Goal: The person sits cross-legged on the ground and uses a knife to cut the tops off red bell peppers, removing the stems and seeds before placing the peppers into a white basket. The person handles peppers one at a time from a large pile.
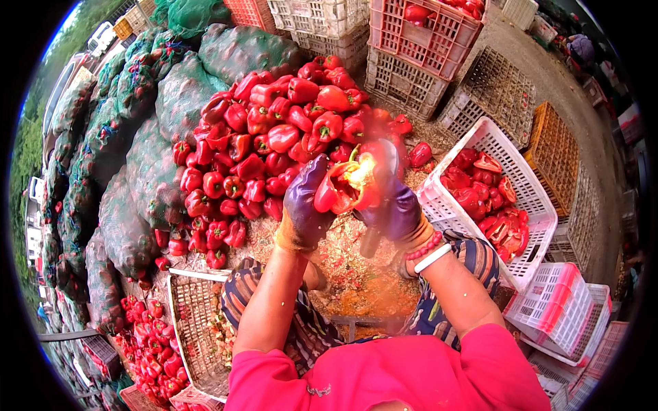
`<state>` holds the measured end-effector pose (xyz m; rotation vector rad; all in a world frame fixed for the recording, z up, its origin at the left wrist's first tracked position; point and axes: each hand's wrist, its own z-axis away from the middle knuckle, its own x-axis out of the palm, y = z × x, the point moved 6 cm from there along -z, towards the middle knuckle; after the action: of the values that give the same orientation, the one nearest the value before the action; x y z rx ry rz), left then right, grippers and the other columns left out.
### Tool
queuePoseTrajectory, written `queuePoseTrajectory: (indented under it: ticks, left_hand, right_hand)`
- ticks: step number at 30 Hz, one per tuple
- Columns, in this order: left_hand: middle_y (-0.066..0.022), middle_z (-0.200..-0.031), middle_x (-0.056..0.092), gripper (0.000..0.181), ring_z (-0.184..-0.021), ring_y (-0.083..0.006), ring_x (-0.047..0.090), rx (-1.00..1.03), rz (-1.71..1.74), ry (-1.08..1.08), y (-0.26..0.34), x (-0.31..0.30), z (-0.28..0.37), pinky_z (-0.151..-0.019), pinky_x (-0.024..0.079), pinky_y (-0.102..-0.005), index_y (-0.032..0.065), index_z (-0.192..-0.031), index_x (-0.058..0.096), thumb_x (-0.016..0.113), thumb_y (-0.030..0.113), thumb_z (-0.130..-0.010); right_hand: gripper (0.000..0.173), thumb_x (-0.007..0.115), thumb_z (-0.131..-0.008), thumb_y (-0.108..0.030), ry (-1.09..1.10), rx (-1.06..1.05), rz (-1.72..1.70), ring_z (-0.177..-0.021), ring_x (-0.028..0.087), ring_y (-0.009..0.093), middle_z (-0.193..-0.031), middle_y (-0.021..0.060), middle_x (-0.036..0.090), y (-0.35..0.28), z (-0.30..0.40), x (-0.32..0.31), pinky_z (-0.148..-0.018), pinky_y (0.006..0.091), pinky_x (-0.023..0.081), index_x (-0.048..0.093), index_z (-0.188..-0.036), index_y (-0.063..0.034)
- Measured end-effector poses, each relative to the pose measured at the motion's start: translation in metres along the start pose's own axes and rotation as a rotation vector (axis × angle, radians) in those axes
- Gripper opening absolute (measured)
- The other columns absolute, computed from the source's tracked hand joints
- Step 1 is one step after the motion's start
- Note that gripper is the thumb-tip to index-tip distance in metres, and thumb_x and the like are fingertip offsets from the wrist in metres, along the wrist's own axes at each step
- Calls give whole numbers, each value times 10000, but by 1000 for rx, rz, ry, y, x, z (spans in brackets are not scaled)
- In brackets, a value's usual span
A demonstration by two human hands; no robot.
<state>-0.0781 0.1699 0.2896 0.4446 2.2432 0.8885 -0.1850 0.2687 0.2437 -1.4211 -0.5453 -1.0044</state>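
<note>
My left hand (307, 205), in a purple-coated work glove, grips a red bell pepper (329, 194) from its left side. The pepper is cut open, with its pale core (360, 172) and part of its green stem showing. At its right side is my right hand (395, 208), in a matching glove. That hand is closed around a knife; its blurred blade (390, 154) points away from me and its handle (369, 242) sticks out below the fist. Blur hides where the blade meets the pepper. Beyond both hands rises a large heap of whole red bell peppers (282, 136).
A white plastic crate (540, 218) with cut red peppers stands at my right. At lower left is a crate (174, 308) with green-and-pale scraps. Green mesh sacks (149, 164) line the left. Stacked crates (406, 77) stand behind the heap. Seeds and scraps litter the ground (354, 262).
</note>
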Motion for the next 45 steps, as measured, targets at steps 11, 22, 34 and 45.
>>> queuePoseTrajectory:
  ticks: [11,22,34,45]
  left_hand:
    - [-55,-1031,634,551,-961,-123,559,-569,221,-480,-49,32,28,-856,478,-305,-4,-1204,523,771,310,-825]
    - [-52,-933,571,553,-875,-143,527,-507,405,-340,-9,45,14,-762,474,-336,-8,-1091,528,841,291,-746]
    - [-175,-870,623,315,-764,-326,634,-189,-83,87,14,33,1,-676,497,-363,24,-1023,584,762,189,-822]
    - [-30,-953,635,191,-823,-100,570,-396,376,408,-7,24,-1,-761,484,-278,33,-1067,566,656,144,-940]
  right_hand:
    - [441,567,-965,-344,-97,-368,1246,-479,547,112,-794,43,637,-12,11,-17,-457,281,444,507,-1278,-40]
    - [455,488,-982,-515,33,-273,1130,-435,494,94,-626,-3,545,-9,17,-29,-399,249,396,562,-1111,-85]
    - [481,416,-1047,-372,350,-160,306,-1041,594,134,-1216,86,583,-3,-1,-20,-861,293,509,386,-1388,-34]
    - [485,631,-930,-481,361,-466,931,-857,613,115,-962,30,650,-27,16,12,-760,274,514,554,-1209,-92]
